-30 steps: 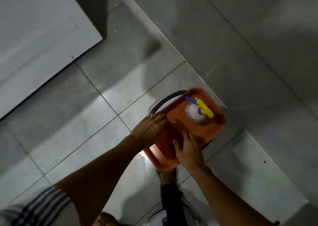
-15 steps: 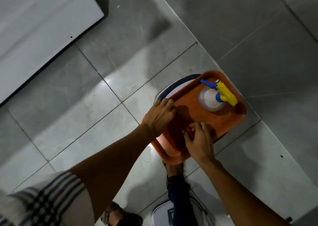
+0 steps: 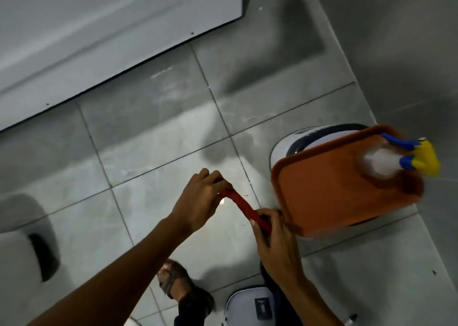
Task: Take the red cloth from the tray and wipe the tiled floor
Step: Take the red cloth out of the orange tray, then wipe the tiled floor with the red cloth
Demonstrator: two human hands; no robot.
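Note:
The red cloth [image 3: 241, 205] is stretched in a narrow band between my two hands, held in the air left of the tray. My left hand [image 3: 200, 201] pinches its upper end. Its lower end is gripped by my right hand [image 3: 276, 246], close to the tray's near corner. The orange tray [image 3: 327, 196] rests on a white round-topped object and holds a spray bottle [image 3: 386, 162] with a yellow and blue trigger head. Grey tiled floor [image 3: 153, 139] lies below, with a wet-looking dark patch near the tray.
A white door [image 3: 99, 33] fills the upper left. A white and dark object [image 3: 27, 248] sits at the left edge. My sandalled foot [image 3: 178, 283] and a white bag-like thing [image 3: 250, 306] are at the bottom. A tiled wall rises on the right.
Both hands have lifted the red cloth out of the tray and moved left, pulling it taut between them. The view has swung so the tray now sits at the right.

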